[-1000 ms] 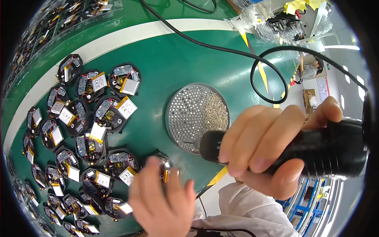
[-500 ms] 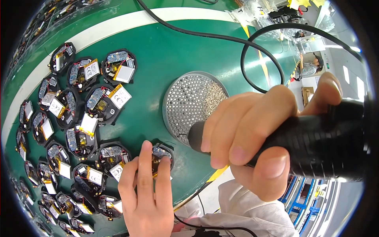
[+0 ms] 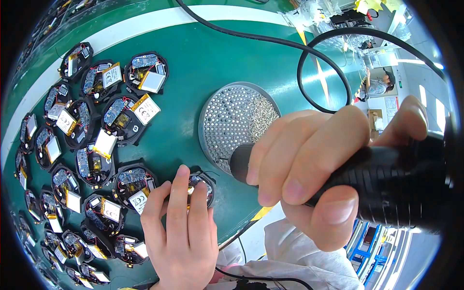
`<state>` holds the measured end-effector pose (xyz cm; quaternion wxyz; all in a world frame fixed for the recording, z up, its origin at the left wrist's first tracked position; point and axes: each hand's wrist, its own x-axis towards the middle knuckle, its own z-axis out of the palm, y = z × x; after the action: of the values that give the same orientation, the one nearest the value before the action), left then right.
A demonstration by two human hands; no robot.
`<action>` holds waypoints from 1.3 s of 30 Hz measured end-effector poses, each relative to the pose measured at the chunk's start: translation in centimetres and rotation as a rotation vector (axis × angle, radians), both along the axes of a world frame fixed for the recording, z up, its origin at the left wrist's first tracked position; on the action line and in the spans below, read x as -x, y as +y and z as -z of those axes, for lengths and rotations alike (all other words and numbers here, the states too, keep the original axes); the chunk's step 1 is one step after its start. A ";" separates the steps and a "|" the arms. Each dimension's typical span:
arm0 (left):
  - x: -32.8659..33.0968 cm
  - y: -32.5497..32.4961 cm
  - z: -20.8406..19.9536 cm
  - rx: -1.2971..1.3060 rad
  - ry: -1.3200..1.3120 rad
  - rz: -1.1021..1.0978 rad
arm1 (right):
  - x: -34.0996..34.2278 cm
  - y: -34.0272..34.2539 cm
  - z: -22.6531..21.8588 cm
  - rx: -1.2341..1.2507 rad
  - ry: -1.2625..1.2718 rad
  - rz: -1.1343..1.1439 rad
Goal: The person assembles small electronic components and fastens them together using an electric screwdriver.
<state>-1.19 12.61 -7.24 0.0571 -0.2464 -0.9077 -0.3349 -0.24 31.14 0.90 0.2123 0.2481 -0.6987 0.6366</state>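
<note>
My right hand (image 3: 314, 159) is closed round a thick black electric screwdriver (image 3: 391, 181). Its narrow end points left, and the thin bit lies over the lower right part of a round grey screw tray (image 3: 207, 145). Small silvery screws (image 3: 263, 116) are heaped on the tray's right side, and many of its holes look filled. My left hand (image 3: 181, 232) has its fingers stretched and spread over a round black housing (image 3: 209, 191) with a blue circuit board, touching it. The fingers cover much of that housing, and the thumb is hidden.
Several similar open housings (image 3: 137, 181) with boards and silver battery packs (image 3: 146, 109) fill the left of the green table (image 3: 193, 63). A black cable (image 3: 251, 36) loops across the far side. Blue-railed shelving (image 3: 365, 253) stands at lower right; another person (image 3: 379, 86) is in the background.
The view has shifted slightly, so the housings and tray appear a little higher. Both hands keep nearly the same pose, and the screwdriver bit stays over the tray.
</note>
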 end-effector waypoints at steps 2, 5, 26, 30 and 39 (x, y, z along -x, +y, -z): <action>-0.1 0.0 0.1 0.016 0.000 -0.023 | 0.0 0.1 -0.1 -0.004 -0.005 -0.004; -0.2 -0.4 0.2 0.032 -0.021 -0.051 | 2.2 -0.7 1.1 -0.005 -0.012 -0.017; -0.1 0.1 -1.1 -0.023 0.076 -0.239 | 6.3 -3.6 3.5 0.472 0.022 -0.182; -0.1 0.0 -1.1 -0.038 0.088 -0.234 | 6.7 -2.0 3.0 0.428 -0.048 -0.285; -0.1 0.2 -0.4 -0.238 -0.017 -0.173 | 6.8 -2.0 3.6 0.366 -0.083 -0.349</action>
<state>-1.09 12.77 -6.87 0.1068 -0.1560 -0.8797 -0.4363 -7.07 29.16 -2.71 0.1117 0.2960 -0.5264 0.7892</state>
